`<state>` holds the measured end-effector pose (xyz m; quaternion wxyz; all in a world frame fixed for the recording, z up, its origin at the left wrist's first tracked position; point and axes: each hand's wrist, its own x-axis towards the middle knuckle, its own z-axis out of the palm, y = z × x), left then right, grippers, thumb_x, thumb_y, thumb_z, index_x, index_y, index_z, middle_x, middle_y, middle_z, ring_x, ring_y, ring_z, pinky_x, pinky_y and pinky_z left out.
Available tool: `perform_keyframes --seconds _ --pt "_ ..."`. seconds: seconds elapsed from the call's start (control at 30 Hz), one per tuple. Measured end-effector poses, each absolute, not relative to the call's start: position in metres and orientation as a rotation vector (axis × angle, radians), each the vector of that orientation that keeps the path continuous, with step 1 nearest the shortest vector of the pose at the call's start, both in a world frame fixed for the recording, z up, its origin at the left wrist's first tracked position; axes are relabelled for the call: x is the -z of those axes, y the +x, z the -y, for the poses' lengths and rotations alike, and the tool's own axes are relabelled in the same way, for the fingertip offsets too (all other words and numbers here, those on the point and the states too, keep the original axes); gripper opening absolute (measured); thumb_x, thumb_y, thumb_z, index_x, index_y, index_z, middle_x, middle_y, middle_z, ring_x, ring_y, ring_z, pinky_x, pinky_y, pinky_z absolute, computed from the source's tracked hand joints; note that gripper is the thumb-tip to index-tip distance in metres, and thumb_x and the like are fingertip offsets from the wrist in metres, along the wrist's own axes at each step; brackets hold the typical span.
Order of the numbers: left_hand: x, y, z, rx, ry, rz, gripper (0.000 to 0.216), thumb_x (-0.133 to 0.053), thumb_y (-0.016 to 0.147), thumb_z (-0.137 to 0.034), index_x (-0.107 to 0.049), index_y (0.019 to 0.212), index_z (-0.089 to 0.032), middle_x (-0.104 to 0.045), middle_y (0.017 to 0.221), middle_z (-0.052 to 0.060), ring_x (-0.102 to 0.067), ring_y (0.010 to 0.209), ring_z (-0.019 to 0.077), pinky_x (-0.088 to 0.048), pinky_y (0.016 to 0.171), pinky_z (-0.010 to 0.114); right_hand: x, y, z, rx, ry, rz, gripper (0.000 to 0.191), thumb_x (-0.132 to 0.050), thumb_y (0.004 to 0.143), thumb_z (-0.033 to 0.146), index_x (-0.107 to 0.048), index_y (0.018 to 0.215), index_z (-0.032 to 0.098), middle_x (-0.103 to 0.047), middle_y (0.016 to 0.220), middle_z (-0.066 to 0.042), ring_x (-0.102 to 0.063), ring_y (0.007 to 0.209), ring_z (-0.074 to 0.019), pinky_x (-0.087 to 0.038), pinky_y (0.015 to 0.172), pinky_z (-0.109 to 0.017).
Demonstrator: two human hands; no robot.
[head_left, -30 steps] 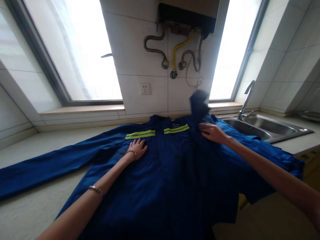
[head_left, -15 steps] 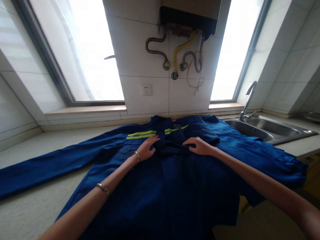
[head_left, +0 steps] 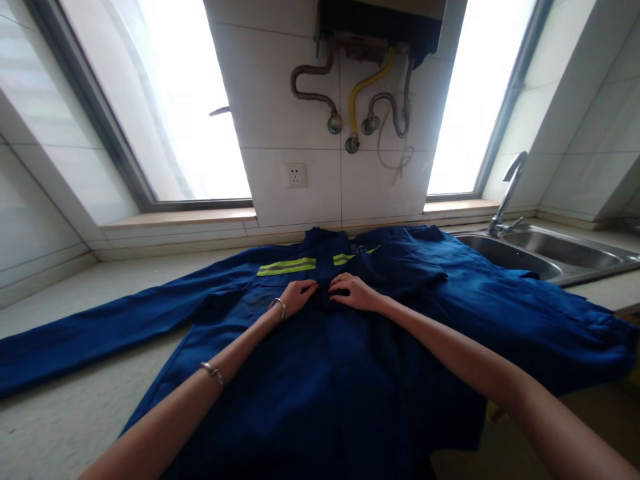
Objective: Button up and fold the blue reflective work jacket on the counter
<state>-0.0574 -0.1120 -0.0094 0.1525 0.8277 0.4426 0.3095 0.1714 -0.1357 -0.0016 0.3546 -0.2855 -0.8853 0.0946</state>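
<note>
A dark blue work jacket [head_left: 330, 373] with yellow-green reflective stripes [head_left: 287, 267] lies spread flat on the pale countertop [head_left: 60, 413], its left sleeve [head_left: 85, 340] stretched out to the left. My left hand [head_left: 296, 295] and my right hand [head_left: 353, 293] rest side by side on the chest just below the collar. Both have their fingers curled down and pressed onto the folded cloth at the jacket's middle. Bracelets ring my left wrist and forearm.
A steel sink [head_left: 545, 250] with a tap [head_left: 507, 193] sits at the right, and the jacket's right side reaches its edge. Behind are a tiled wall with a socket [head_left: 296, 175], pipes [head_left: 350, 110] under a wall-mounted heater, and two bright windows.
My right hand brought the raised jacket sleeve down across the chest and slid left. Both hands now meet at the middle below the collar.
</note>
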Motion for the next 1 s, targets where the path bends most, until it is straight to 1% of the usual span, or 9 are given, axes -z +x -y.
perform_keyframes --seconds 0.13,0.23,0.3,0.4,0.53,0.67,0.8,1.0 --pt "0.009 -0.056 0.113 -0.897 2.351 -1.276 0.039 -0.045 0.084 -0.044 -0.071 0.094 -0.018 -0.072 0.093 0.002 -0.064 0.087 0.0198 -0.048 0.083 0.026 0.002 0.180 0.131 -0.276 -0.729 2.377 0.035 -0.065 0.083 0.030 -0.065 0.115 0.017 -0.062 0.117 -0.011 -0.054 0.112 -0.0210 -0.041 0.099 -0.036" --pt "0.011 -0.049 0.115 -0.966 2.315 -1.323 0.035 -0.047 0.083 -0.041 -0.071 0.095 -0.018 -0.072 0.094 0.003 -0.064 0.088 0.0204 -0.047 0.084 0.028 0.003 0.179 0.128 -0.257 -0.768 2.394 0.037 -0.066 0.082 0.031 -0.064 0.116 0.016 -0.060 0.118 -0.013 -0.053 0.112 -0.0226 -0.041 0.099 -0.037" --pt "0.013 -0.043 0.117 -1.025 2.309 -1.352 0.032 -0.050 0.081 -0.038 -0.072 0.093 -0.018 -0.072 0.094 0.004 -0.064 0.089 0.0218 -0.048 0.085 0.031 0.005 0.176 0.126 -0.267 -0.793 2.379 0.033 -0.067 0.081 0.029 -0.067 0.111 0.016 -0.062 0.113 -0.012 -0.057 0.106 -0.0216 -0.043 0.095 -0.036" --pt "0.015 -0.035 0.120 -1.073 2.336 -1.350 0.029 -0.052 0.081 -0.035 -0.073 0.091 -0.018 -0.072 0.091 0.005 -0.064 0.087 0.0223 -0.049 0.082 0.033 0.007 0.172 0.127 -0.271 -0.846 2.301 0.024 -0.070 0.079 0.027 -0.070 0.100 0.016 -0.064 0.099 -0.009 -0.060 0.094 -0.0193 -0.047 0.087 -0.032" --pt "0.013 -0.031 0.125 -1.111 2.309 -1.315 0.026 -0.050 0.083 -0.030 -0.072 0.091 -0.019 -0.072 0.091 0.004 -0.065 0.086 0.0208 -0.050 0.082 0.032 0.009 0.169 0.132 -0.188 -0.869 2.213 0.013 -0.067 0.082 0.025 -0.071 0.091 0.017 -0.064 0.091 -0.006 -0.059 0.089 -0.0179 -0.046 0.083 -0.030" --pt "0.007 -0.029 0.130 -1.152 2.305 -1.215 0.026 -0.049 0.084 -0.028 -0.071 0.093 -0.017 -0.071 0.094 0.005 -0.065 0.089 0.0201 -0.050 0.085 0.032 0.007 0.169 0.137 -0.139 -0.839 2.205 0.013 -0.059 0.088 0.023 -0.070 0.091 0.017 -0.065 0.089 -0.006 -0.059 0.087 -0.0166 -0.046 0.082 -0.028" --pt "0.007 -0.028 0.132 -1.172 2.345 -1.126 0.027 -0.048 0.086 -0.029 -0.070 0.095 -0.017 -0.069 0.093 0.005 -0.064 0.089 0.0187 -0.050 0.085 0.032 0.004 0.170 0.142 -0.011 -0.843 2.207 0.015 -0.055 0.090 0.024 -0.068 0.095 0.017 -0.065 0.091 -0.006 -0.058 0.090 -0.0175 -0.045 0.085 -0.030" --pt "0.011 -0.030 0.131 -1.155 2.381 -1.087 0.027 -0.045 0.086 -0.026 -0.068 0.099 -0.017 -0.069 0.096 0.004 -0.063 0.090 0.0180 -0.049 0.086 0.032 0.003 0.169 0.146 0.013 -0.860 2.165 0.012 -0.057 0.089 0.026 -0.063 0.096 0.018 -0.064 0.091 -0.006 -0.058 0.091 -0.0183 -0.045 0.084 -0.030"
